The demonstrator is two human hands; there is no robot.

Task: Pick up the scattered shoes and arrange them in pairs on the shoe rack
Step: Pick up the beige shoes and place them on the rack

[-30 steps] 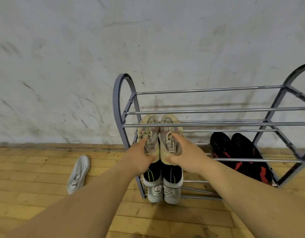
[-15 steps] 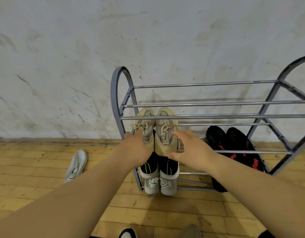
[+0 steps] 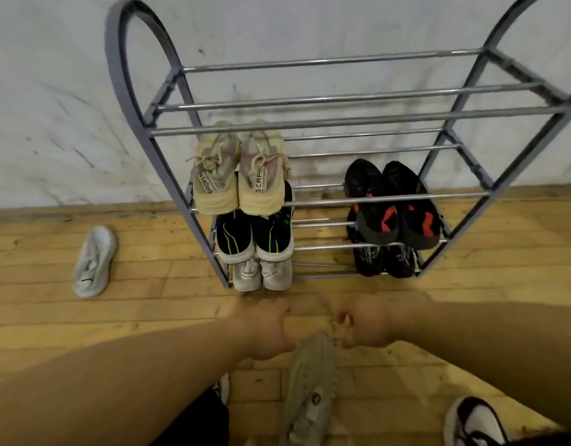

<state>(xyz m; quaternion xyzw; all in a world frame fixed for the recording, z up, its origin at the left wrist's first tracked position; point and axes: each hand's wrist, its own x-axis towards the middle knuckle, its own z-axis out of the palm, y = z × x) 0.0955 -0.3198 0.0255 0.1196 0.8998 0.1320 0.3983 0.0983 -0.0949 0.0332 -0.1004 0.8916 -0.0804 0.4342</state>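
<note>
1. Now both hands are low in front of the shoe rack (image 3: 139,101). The left hand (image 3: 271,329) and right hand (image 3: 371,326) are loosely curled, close together and blurred. Neither grips anything I can make out.

2. Just below and between them lies a grey sneaker (image 3: 309,391) on the wooden floor (image 3: 149,317), toe toward the hands. The right hand's fingers (image 3: 343,318) seem pinched near its laces, though contact is too blurred to tell. This looks like the next shoe to lift.

3. Well off to the left of the left hand, a pale sneaker (image 3: 94,262) lies alone on the floor, likely the grey one's mate, so the two should go up together.

4. Beyond the hands, the beige pair (image 3: 242,175) sits side by side on an upper tier, heels outward, resting across the bars. Under it are a black pair with green stripes (image 3: 255,236) and a white pair (image 3: 261,273).

5. Beyond the right hand, a black-and-red pair (image 3: 393,204) sits above another black pair (image 3: 385,259).

6. Down to the right, a white-and-dark shoe (image 3: 474,423) shows at the frame edge; whether it is worn I cannot tell.
</note>
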